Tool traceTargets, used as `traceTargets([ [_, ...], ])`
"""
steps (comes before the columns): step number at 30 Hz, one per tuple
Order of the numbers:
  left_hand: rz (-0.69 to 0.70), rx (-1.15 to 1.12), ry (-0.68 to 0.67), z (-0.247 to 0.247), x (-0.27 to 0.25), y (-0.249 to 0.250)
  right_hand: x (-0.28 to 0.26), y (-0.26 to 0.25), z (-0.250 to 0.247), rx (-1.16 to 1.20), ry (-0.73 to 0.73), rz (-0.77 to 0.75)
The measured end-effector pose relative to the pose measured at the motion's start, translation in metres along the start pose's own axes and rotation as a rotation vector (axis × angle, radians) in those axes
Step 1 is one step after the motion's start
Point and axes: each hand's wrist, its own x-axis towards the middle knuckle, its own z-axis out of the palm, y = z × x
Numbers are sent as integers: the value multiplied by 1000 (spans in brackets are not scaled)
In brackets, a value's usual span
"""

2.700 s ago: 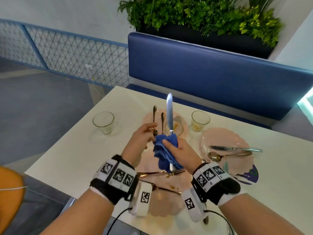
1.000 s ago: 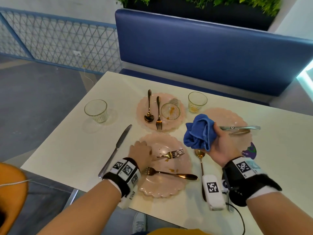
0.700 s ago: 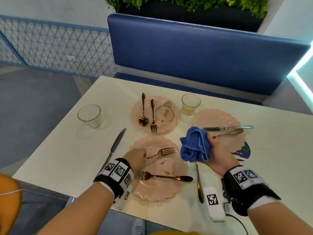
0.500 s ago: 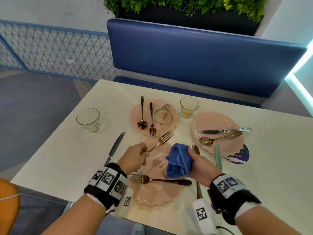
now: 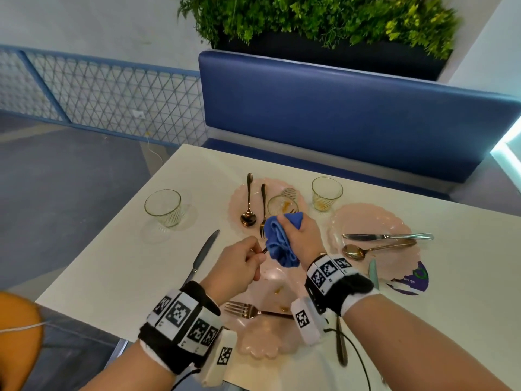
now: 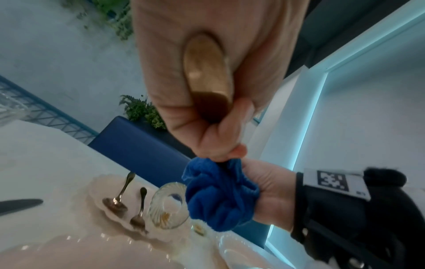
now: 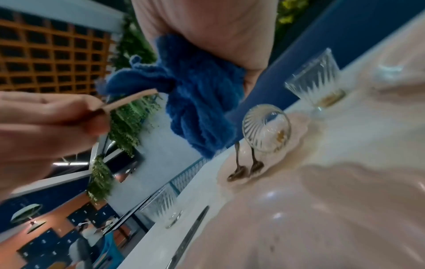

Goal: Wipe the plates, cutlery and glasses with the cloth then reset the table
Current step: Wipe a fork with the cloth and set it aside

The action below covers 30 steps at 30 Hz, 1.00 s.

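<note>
My left hand (image 5: 253, 256) pinches the handle of a gold fork (image 5: 264, 249) above the near pink plate (image 5: 270, 342). The handle's rounded end (image 6: 207, 78) sits in the left palm. My right hand (image 5: 296, 232) grips the blue cloth (image 5: 279, 241), bunched around the fork's tines, which are hidden. In the right wrist view the fork's shaft (image 7: 131, 99) runs into the cloth (image 7: 195, 102). A steel knife (image 5: 203, 255) lies on the table left of the near plate.
A second gold fork (image 5: 248, 310) lies on the near plate, a spoon (image 5: 341, 342) beside it. The far plate (image 5: 236, 204) holds a spoon, a fork and a glass (image 5: 282, 206). The right plate (image 5: 372, 221) carries a knife and spoon. Two more glasses (image 5: 163, 207) (image 5: 326, 193) stand on the table.
The wiped knife now lies on the table. My left hand has lifted a fork off the near plate, and my right hand has brought the cloth over its tines.
</note>
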Motion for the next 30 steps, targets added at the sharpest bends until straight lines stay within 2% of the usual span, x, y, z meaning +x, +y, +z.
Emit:
traceTargets([
  [2, 8, 22, 7, -6, -2, 2, 2, -15, -6, -18, -13, -42],
  [4, 4, 53, 7, -11, -7, 2, 14, -22, -18, -87, 75, -97],
  [6, -19, 19, 31, -16, -11, -1, 32, -23, -38, -92, 186, -64],
  [7, -29, -24, 68, -19, -11, -2, 39, -21, -45, -59, 191, -27],
  [9, -24, -110, 157, -21, -5, -3, 39, -19, -49, 186, 62, 65],
  [11, -5, -146, 173, -15, 6, 1, 21, -19, -37, 462, -95, 205],
  [12, 7, -142, 147, -8, 10, 4, 11, -16, -28, 521, -175, 263],
  [14, 31, -125, 91, 6, 13, 9, 1, -10, -8, 458, -248, 260],
  [18, 18, -132, -60, 17, 2, -1, 15, -18, -15, 449, -28, 161],
  [21, -9, -191, -41, 14, 0, -9, 22, -27, -22, 602, -49, 146],
  [27, -53, -400, 48, 11, 10, -15, 2, -13, 15, 271, -211, 58],
  [30, -88, -326, 24, 3, 11, -8, -6, -8, 23, 153, -241, -12],
])
